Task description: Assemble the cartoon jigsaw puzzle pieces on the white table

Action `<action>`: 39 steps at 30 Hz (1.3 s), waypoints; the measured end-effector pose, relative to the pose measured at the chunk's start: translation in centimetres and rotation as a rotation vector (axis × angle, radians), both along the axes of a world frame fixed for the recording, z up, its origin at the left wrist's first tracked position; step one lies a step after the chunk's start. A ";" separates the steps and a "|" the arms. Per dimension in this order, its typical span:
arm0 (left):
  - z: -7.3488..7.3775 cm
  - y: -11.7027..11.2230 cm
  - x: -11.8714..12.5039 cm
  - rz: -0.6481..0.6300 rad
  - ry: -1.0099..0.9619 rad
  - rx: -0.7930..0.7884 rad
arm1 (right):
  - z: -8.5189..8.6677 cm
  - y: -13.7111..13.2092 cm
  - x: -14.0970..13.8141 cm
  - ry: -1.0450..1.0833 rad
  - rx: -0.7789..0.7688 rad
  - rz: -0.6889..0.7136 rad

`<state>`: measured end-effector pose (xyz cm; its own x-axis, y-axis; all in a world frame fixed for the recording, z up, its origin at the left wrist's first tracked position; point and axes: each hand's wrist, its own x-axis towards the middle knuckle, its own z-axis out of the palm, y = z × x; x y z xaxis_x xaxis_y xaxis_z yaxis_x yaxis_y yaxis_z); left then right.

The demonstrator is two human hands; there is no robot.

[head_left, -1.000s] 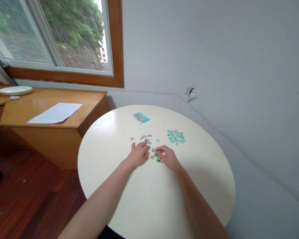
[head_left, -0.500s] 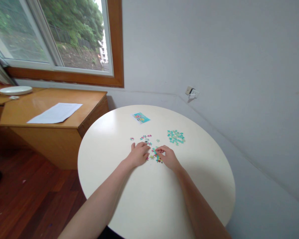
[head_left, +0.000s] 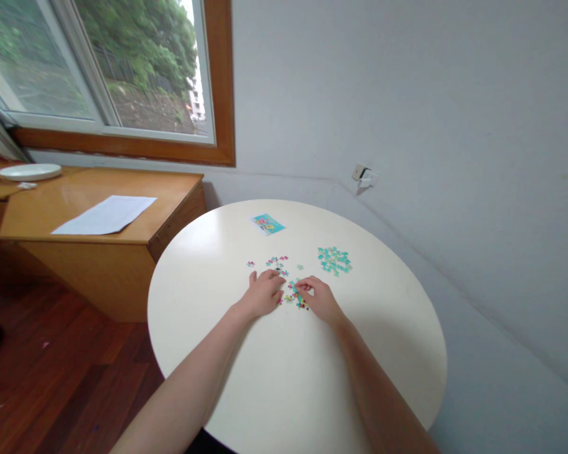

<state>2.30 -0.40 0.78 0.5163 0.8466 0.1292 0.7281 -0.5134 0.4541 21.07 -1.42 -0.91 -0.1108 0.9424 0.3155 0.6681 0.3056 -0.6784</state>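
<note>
Fingers apart, my left hand [head_left: 266, 294] rests at the left side of a loose group of jigsaw puzzle pieces [head_left: 289, 298] on the round white table [head_left: 246, 391]. My right hand [head_left: 320, 297] is at the group's right side, thumb and forefinger pinched together; whatever is between the fingertips is too small to make out. Pink and teal pieces [head_left: 277, 260] lie just beyond my left fingers. A heap of teal and pale green pieces [head_left: 334, 260] sits farther right. The hands cover part of the middle group.
A colourful picture card [head_left: 268, 224] lies near the table's far edge. To the left stands a wooden desk [head_left: 170, 183] with a paper sheet [head_left: 105, 214] and a white round dish [head_left: 29, 171]. A wall with a socket [head_left: 365, 176] borders the table's right side.
</note>
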 end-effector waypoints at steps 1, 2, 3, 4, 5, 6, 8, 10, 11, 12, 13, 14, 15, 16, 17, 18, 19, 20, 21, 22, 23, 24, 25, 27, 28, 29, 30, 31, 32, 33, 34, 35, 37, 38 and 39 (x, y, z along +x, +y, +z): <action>0.0 0.0 0.0 0.000 0.001 -0.002 | 0.0 0.0 0.0 -0.002 0.000 0.000; 0.0 0.0 0.0 0.001 0.002 -0.003 | 0.0 0.0 0.0 -0.004 -0.001 -0.001; 0.0 0.0 0.0 0.001 0.003 -0.004 | 0.0 0.0 0.0 -0.005 -0.002 -0.001; 0.0 0.0 0.0 0.001 0.003 -0.002 | 0.0 0.0 0.0 -0.006 -0.001 0.001; -0.1 0.0 0.0 0.000 0.003 0.001 | 0.0 0.0 0.0 -0.007 0.001 0.003; -0.1 0.0 0.0 -0.001 0.002 0.004 | 0.0 0.0 0.0 -0.007 0.003 0.004; -0.2 0.1 0.0 -0.001 0.001 0.008 | 0.0 0.0 0.0 -0.006 0.005 0.004; -0.2 0.1 0.0 0.001 0.003 0.009 | 0.0 -0.1 0.0 -0.002 0.003 0.002; -0.2 0.1 0.0 0.002 0.005 0.011 | 0.0 -0.1 0.0 0.002 0.002 0.003; -0.2 0.0 0.0 0.002 0.007 0.013 | 0.0 -0.1 0.0 0.005 0.002 0.004; -0.2 0.0 0.0 0.002 0.007 0.017 | 0.0 -0.1 0.0 0.008 0.001 0.006; -0.2 0.0 0.0 0.002 0.005 0.021 | 0.0 -0.1 0.0 0.008 0.000 0.007; -0.2 0.0 0.0 0.001 0.001 0.026 | 0.0 -0.1 0.0 0.007 -0.002 0.006; -0.2 0.0 0.0 -0.001 -0.006 0.031 | 0.0 -0.1 0.0 0.005 -0.003 0.006; -0.2 0.0 0.0 -0.001 -0.015 0.034 | 0.0 -0.1 0.0 0.002 -0.002 0.006; -0.2 0.1 0.0 0.001 -0.025 0.039 | 0.0 -0.1 0.0 -0.001 0.001 0.005; -0.2 0.2 0.0 0.004 -0.032 0.042 | 0.0 -0.1 0.0 -0.005 0.007 0.003; -0.2 0.2 0.0 0.007 -0.034 0.045 | 0.0 0.0 0.0 -0.008 0.014 0.001; -0.2 0.3 0.1 0.012 -0.032 0.047 | 0.0 0.1 0.0 -0.011 0.020 0.001; -0.2 0.3 0.1 0.015 -0.025 0.047 | 0.1 0.1 -0.1 -0.014 0.023 0.000; -0.2 0.3 0.1 0.017 -0.014 0.043 | 0.1 0.1 -0.1 -0.013 0.021 0.000; -0.1 0.2 0.1 0.019 -0.005 0.041 | 0.2 0.1 -0.1 -0.007 0.014 0.004; -0.1 0.1 0.1 0.019 0.005 0.028 | 0.2 0.0 -0.1 0.000 0.008 0.009; 0.1 -0.1 0.1 0.023 0.016 0.015 | 0.2 -0.1 -0.1 0.008 -0.006 0.016; 0.2 -0.2 0.1 0.013 0.023 0.020 | 0.1 -0.2 0.0 0.010 -0.007 0.014; 0.1 -0.1 0.2 -0.008 0.032 0.019 | 0.0 -0.1 0.1 0.009 0.002 0.011; 0.1 0.0 0.2 -0.019 0.033 0.025 | -0.1 0.0 0.2 -0.004 0.010 0.021; 0.0 0.2 0.3 -0.020 0.029 0.031 | -0.3 0.2 0.3 -0.014 0.014 0.032; -0.1 0.4 0.3 -0.017 0.025 0.035 | -0.3 0.3 0.4 -0.026 0.010 0.045; -0.1 0.6 0.3 -0.009 0.021 0.031 | -0.3 0.4 0.4 -0.036 -0.002 0.054; 0.0 0.7 0.3 -0.012 0.019 0.020 | -0.3 0.4 0.4 -0.044 -0.016 0.056; 0.1 0.7 0.3 -0.008 0.014 0.013 | -0.2 0.4 0.4 -0.050 -0.030 0.052; 0.4 0.7 0.3 0.003 0.010 0.012 | 0.1 0.3 0.2 -0.057 -0.046 0.049; 0.5 0.7 0.3 0.004 0.011 0.010 | 0.1 0.3 0.1 -0.060 -0.046 0.049; 0.6 0.6 0.3 -0.003 0.010 0.010 | 0.2 0.3 0.0 -0.063 -0.041 0.039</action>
